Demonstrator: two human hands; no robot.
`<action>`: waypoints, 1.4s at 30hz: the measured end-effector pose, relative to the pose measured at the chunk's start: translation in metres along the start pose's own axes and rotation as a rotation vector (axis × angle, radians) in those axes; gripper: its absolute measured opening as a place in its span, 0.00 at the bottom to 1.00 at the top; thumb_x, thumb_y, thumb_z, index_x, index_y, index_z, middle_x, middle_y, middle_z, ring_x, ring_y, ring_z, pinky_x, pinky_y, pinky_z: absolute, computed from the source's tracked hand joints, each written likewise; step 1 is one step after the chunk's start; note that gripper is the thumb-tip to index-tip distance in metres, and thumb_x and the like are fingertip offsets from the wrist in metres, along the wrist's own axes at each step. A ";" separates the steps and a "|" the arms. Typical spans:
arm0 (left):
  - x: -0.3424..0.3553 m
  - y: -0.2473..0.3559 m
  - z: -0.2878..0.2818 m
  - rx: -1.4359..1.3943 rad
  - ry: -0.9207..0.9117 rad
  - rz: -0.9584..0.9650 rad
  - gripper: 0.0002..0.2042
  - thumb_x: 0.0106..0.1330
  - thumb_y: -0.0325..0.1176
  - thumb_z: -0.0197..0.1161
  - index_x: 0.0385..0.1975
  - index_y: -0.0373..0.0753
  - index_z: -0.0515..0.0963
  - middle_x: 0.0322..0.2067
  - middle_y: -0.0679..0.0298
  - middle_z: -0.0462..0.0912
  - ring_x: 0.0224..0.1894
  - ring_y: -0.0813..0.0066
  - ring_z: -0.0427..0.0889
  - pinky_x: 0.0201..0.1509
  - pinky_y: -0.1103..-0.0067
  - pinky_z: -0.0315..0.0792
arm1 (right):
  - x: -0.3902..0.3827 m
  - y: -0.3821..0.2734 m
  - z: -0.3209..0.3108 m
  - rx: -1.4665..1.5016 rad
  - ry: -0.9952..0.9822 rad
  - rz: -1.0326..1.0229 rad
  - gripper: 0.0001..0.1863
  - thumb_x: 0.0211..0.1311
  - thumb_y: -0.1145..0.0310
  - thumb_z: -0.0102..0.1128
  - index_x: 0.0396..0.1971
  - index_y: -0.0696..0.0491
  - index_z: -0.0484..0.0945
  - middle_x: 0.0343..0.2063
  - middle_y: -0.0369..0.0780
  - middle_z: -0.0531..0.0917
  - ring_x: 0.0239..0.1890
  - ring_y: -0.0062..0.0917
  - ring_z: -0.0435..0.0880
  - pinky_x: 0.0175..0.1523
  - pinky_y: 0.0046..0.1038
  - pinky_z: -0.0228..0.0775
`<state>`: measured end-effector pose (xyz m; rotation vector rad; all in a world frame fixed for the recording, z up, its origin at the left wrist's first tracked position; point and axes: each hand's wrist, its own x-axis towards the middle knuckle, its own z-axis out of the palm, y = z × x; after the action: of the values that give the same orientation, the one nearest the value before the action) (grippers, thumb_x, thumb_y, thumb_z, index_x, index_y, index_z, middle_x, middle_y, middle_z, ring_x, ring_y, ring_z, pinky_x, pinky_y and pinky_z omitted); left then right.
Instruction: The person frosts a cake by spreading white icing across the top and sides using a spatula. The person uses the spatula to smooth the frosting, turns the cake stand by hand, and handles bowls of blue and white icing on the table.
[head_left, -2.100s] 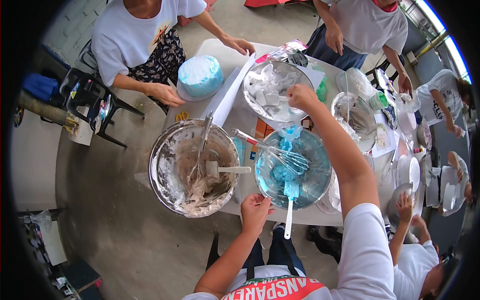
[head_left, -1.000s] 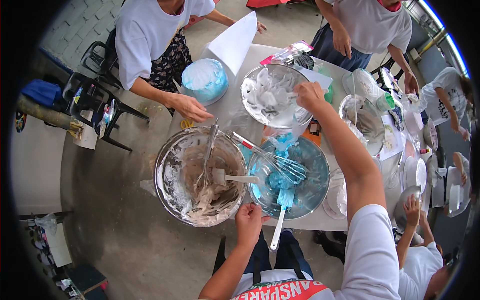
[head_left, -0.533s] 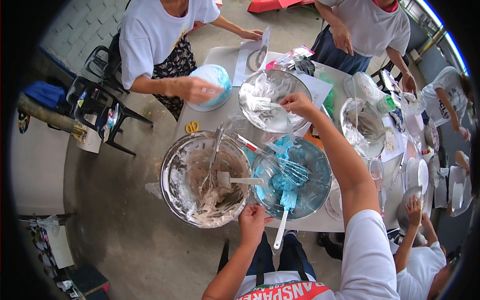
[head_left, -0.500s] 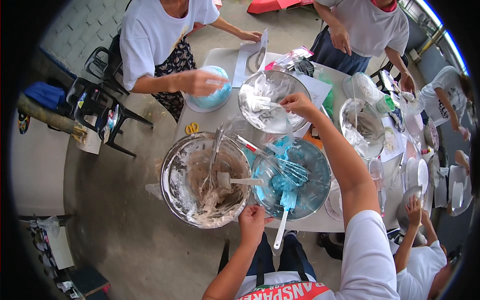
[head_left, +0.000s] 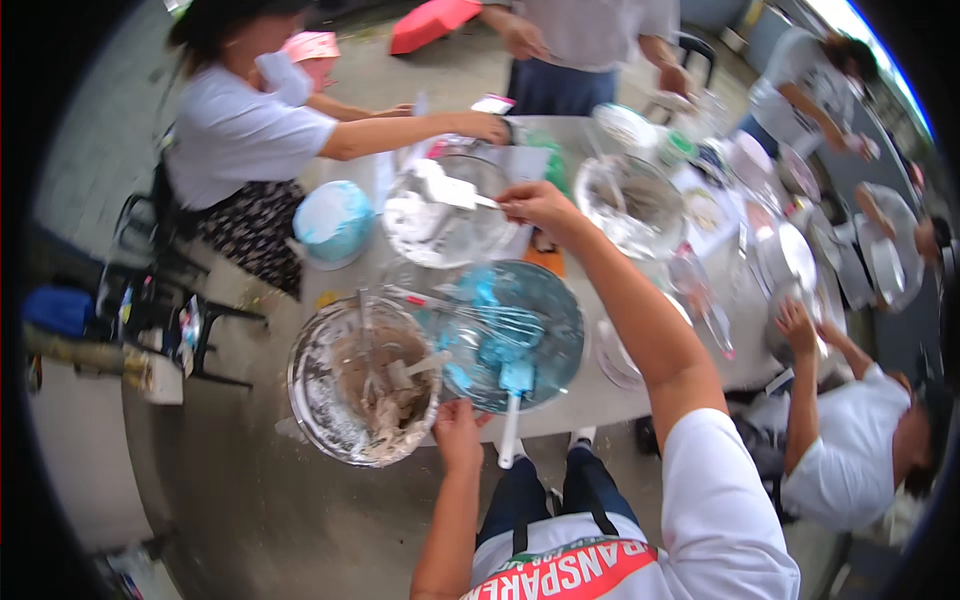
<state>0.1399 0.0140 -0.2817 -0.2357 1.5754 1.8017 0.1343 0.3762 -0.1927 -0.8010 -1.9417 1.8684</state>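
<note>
My right hand [head_left: 535,208] is closed on the handle of a white spatula [head_left: 452,192], whose cream-laden head is over a steel bowl [head_left: 478,245] of white cream. Nearer me, my left hand [head_left: 458,428] is closed at the front rims of two bowls, one with beige cream [head_left: 313,385] at left, one with blue cream [head_left: 555,355] at right; what its fingers grip is unclear. A whisk [head_left: 500,322] and a spatula [head_left: 513,400] lie in the blue bowl; the beige bowl has another whisk and spatula.
Across the table [head_left: 640,400], a seated person [head_left: 240,140] reaches past a pale blue cake [head_left: 330,218]; another person [head_left: 600,40] stands. More people [head_left: 840,440] work at right among bowls [head_left: 628,240] and containers. Black chairs [head_left: 200,350] stand at left.
The view has shifted and blurred. The spatula head is raised with cream on it. The seated person's hand has moved from the cake to beside the white-cream bowl's far side.
</note>
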 end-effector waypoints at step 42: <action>-0.029 -0.145 0.166 0.943 -0.152 0.442 0.32 0.44 0.21 0.75 0.53 0.32 0.69 0.32 0.63 0.80 0.32 0.77 0.78 0.38 0.77 0.75 | -0.450 0.180 -0.129 -0.330 0.959 0.254 0.05 0.58 0.74 0.57 0.34 0.55 0.77 0.29 0.48 0.83 0.34 0.47 0.82 0.39 0.43 0.72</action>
<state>0.3017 0.1541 -0.3405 0.7153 2.2777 1.1217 0.5955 0.2066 -0.2936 -1.7052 -1.5281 0.9201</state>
